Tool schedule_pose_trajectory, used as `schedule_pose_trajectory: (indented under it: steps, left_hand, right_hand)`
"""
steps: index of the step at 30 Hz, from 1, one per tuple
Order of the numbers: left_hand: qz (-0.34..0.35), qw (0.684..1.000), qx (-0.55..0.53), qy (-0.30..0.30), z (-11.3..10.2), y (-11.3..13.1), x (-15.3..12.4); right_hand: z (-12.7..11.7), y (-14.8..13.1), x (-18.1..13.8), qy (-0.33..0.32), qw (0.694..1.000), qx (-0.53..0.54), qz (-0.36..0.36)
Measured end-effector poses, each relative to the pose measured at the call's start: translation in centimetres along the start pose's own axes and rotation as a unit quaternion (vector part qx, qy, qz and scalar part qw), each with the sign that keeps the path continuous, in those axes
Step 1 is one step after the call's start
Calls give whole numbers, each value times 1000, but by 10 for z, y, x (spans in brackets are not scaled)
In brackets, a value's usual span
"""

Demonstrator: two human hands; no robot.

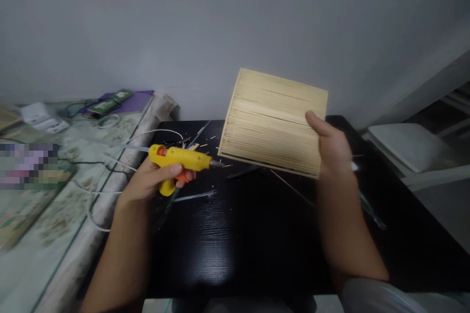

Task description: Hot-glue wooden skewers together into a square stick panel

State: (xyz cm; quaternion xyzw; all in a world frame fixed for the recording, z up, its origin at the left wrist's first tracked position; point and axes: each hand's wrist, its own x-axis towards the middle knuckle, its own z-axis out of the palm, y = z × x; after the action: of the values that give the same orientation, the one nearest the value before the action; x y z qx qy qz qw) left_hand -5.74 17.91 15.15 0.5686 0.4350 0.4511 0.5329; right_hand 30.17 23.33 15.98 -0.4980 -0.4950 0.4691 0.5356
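The table [257, 234] is showing glossy black with fine, wood-like grain. Above it, the panel [275, 122] is looking like pale, matt wood, its thin strips making a ribbed surface. Above the table's left part, the gun [187, 158] is showing smooth yellow plastic, with its nozzle [216, 163] looking like grey metal. Behind the table, the wall [205, 34] is appearing smooth and matt.
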Motion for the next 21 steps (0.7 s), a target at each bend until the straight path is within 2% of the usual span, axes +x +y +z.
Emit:
schedule_pose_trajectory:
  steps: [3,7,11,15,18,21]
  left_hand:
    - [35,995,-75,54,12,0,5]
    - [24,986,-139,93,29,1,12]
    - [43,976,-146,156,37,-2,16]
    - [56,963,-145,218,35,-5,20]
    - [63,956,-149,244,32,-7,22]
    - [77,950,-148,266,31,-10,24]
  right_hand:
    - [9,0,-5,13,1000,20,14]
    - [20,4,-10,22,998,43,27]
    - [29,7,-15,-21,997,56,56]
    - [38,6,-21,-86,989,69,97]
    - [44,8,-23,-132,979,85,129]
    - [48,12,-22,-151,975,80,145]
